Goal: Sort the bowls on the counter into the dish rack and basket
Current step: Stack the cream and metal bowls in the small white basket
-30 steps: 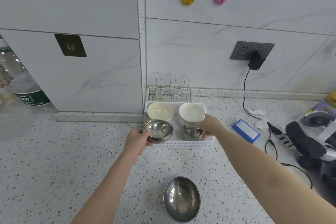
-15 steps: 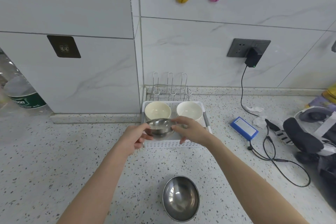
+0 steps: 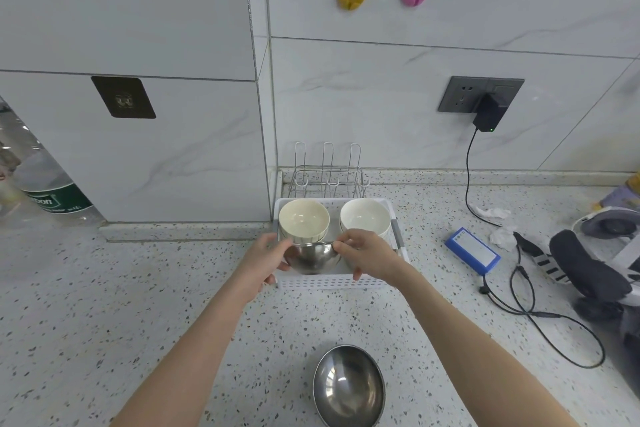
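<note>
Small steel bowl (image 3: 313, 257) is up in both hands right over the front half of the white basket (image 3: 332, 282), tipped so you mostly see its shiny outside wall and not the inside. Only one view here, the head camera, so that's all I've got.

The left hand (image 3: 261, 263) grips the bowl's left side, thumb up on the rim and fingers curled under it. The right hand (image 3: 369, 258) pinches the right side of the rim with thumb and fingertips, the rest of the fingers curled down in front of the basket's right half. Whether the bowl's bottom touches anything inside the basket, can't tell, the hands cover that bit.

Basket sits on the speckled counter (image 3: 138, 305) toward its back edge, close to the wall corner. In its back half there's a cream bowl (image 3: 304, 221) on the left and a white bowl (image 3: 364, 219) on the right, side by side and upright. The white one looks stacked on something but it's hard to say.

Wire dish rack (image 3: 327, 172) stands just behind the basket against the wall.

Big steel bowl (image 3: 349, 388) sits upright near the counter's front edge, well apart from the basket, between the two forearms.

Off to the right of the basket: a blue box (image 3: 472, 250) and a black cable (image 3: 540, 315) trailing across the counter.
</note>
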Available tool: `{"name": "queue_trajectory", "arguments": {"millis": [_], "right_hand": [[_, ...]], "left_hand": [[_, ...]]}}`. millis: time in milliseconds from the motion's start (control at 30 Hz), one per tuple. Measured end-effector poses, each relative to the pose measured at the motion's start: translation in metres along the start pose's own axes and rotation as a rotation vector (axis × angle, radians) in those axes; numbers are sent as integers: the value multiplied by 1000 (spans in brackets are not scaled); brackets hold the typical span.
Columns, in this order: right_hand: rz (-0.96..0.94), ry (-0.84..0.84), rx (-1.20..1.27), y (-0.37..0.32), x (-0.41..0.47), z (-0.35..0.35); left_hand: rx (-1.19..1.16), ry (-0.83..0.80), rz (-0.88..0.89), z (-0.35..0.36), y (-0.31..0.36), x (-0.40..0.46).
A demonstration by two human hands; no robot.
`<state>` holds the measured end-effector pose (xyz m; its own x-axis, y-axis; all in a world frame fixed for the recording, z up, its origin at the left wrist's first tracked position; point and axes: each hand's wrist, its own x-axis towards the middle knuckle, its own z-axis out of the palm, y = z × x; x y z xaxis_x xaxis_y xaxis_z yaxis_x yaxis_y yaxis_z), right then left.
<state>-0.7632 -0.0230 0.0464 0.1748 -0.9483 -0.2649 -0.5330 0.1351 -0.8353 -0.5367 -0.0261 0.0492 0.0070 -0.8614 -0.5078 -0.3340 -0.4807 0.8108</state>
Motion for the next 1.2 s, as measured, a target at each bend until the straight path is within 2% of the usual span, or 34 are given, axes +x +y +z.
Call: {"name": "queue_trajectory", "arguments": {"millis": [100,367,667,833,1000,1200], "right_hand": [[44,-10,-5,1,8,-2],[104,-32,-165,-7,24,-2],[127,45,-335,-7,33,21],[163,100,-334,-5,28,36],[196,147,-331,-1,21,51],[174,99,-262,7,11,56]], "left_hand": [[28,-12,46,1,3,-1],[97,-59,14,3,4,3],[147,8,23,13,-5,21],[248,67,70,16,-13,26],[252,90,64,19,-18,27],[222,92,64,20,-23,19]]}}
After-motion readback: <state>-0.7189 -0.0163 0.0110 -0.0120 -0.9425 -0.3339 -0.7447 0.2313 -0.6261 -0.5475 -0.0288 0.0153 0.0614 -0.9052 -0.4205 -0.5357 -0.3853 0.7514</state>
